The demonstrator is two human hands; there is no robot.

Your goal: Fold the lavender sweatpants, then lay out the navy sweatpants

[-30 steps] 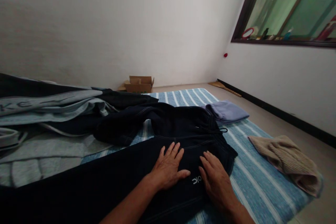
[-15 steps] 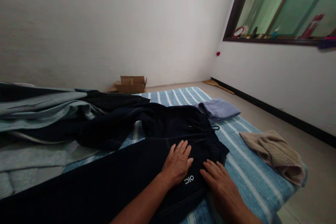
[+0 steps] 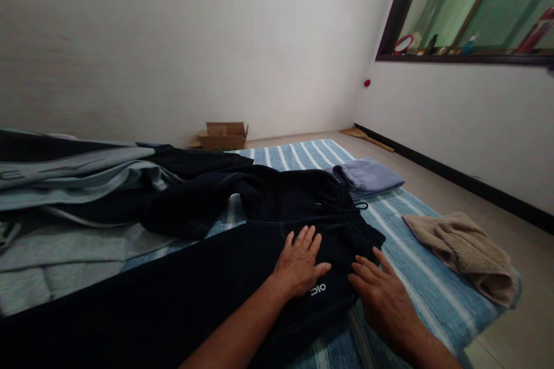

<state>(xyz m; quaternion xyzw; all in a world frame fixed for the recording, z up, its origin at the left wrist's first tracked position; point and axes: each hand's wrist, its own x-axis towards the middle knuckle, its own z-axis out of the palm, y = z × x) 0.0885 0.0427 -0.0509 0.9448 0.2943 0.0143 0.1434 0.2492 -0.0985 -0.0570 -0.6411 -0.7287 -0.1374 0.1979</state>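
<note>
Dark navy drawstring trousers (image 3: 259, 265) lie spread across the bed, waistband to the right, a small white logo on the upper leg. My left hand (image 3: 300, 262) rests palm down on them just below the pocket seam, fingers stretched and thumb out. At the near edge by the waistband is my right hand (image 3: 383, 291), its fingers slightly bent and apart, touching the fabric. No grip on the cloth shows there. A dark drawstring loop (image 3: 360, 206) sticks out from the waistband.
The bed has a blue-and-white striped cover (image 3: 415, 259). Folded lavender cloth (image 3: 370, 177) and a brown towel (image 3: 465, 251) lie to the right. Grey and black clothes (image 3: 86, 179) are heaped at the left. Beyond the bed stands an open cardboard box (image 3: 223, 137).
My right hand has shifted slightly right along the trousers' edge, and its fingers have bent more. My left hand stays flat on the cloth. The view has turned a little left.
</note>
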